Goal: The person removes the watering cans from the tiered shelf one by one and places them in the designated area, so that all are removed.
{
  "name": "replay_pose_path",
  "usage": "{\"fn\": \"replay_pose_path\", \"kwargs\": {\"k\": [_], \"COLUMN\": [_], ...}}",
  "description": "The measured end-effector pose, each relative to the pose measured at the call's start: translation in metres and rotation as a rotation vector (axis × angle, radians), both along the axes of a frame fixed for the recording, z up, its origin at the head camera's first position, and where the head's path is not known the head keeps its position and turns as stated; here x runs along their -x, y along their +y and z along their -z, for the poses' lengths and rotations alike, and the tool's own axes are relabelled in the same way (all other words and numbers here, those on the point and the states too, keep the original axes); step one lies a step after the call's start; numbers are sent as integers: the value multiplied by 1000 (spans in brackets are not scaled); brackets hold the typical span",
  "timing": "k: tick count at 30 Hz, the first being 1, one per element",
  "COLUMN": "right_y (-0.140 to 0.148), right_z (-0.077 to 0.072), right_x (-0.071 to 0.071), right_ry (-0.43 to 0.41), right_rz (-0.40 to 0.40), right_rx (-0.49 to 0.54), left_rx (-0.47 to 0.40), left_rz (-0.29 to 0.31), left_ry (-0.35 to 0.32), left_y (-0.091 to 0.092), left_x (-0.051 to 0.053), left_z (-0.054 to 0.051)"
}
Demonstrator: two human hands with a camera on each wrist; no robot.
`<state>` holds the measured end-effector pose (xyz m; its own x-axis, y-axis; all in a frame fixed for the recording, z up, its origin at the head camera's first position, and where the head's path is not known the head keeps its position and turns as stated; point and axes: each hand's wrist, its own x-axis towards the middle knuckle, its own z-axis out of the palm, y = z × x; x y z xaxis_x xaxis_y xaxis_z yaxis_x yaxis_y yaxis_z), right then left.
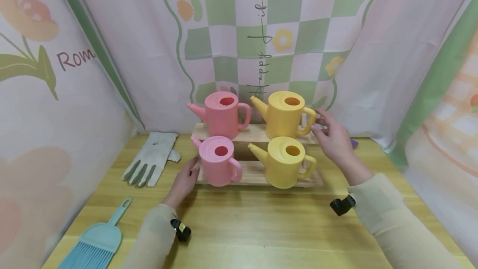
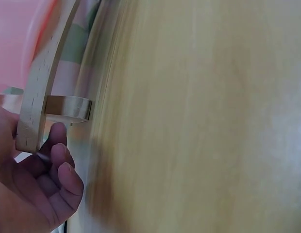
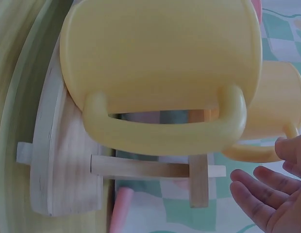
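Tipping could be caused by uneven tugging: rack (image 1: 252,173) is gripped at left end by left hand (image 1: 184,181); right hand (image 1: 332,135), fingers loose, is held beside upper yellow can (image 1: 281,119), contact unclear. Upper pink can (image 1: 223,120) is racked alongside; lower pink can (image 1: 215,168), lower yellow can (image 1: 282,170) below.

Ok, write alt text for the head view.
Four watering cans, pink pair left, yellow pair right, stand on a two-tier wooden rack. The left hand holds the lower shelf; the right hand is by the handle of the upper yellow can. A work glove and light-blue dustpan lie at left.
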<state>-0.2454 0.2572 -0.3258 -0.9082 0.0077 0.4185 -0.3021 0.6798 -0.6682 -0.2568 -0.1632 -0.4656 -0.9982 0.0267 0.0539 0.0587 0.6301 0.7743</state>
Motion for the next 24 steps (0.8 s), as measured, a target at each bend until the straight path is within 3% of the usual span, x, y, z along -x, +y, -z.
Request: {"fn": "replay_pose_path", "kwargs": {"k": [11, 24], "right_y": [-5, -1], "right_z": [5, 11], "right_x": [7, 12], "right_ry": [-31, -11], "right_rz": [55, -10], "right_rx": [30, 121], "left_rx": [2, 9], "left_rz": [8, 6], "left_ry": [-31, -33], "left_y": [1, 1], "left_x": [0, 0], "left_z": [1, 2]}}
